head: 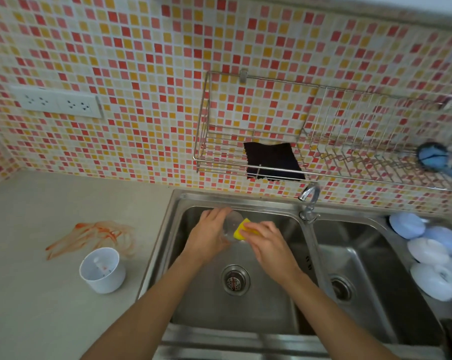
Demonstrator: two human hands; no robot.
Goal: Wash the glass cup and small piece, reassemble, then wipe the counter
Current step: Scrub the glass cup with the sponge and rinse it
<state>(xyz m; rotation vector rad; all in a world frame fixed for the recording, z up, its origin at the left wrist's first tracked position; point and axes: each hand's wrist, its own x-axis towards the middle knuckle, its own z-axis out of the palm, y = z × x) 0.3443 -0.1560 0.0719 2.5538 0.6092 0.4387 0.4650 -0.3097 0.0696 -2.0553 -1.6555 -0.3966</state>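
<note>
Over the left basin of the steel sink (183, 203), my left hand (209, 235) grips a clear glass cup (231, 224), tilted on its side. My right hand (266, 241) presses a yellow sponge (241, 229) against the cup's mouth. A white cup-shaped piece (102, 270) stands upright on the counter (37, 294) left of the sink, with a small part and red specks inside. An orange-red smear (95, 233) stains the counter just behind it.
A chrome tap (309, 197) stands between the two basins. Above it a wire rack (271, 152) on the tiled wall holds a black cloth (271, 162) and a blue brush (432, 157). White and blue lids (427, 250) lie right of the sink. A wall socket (56, 102) sits at left.
</note>
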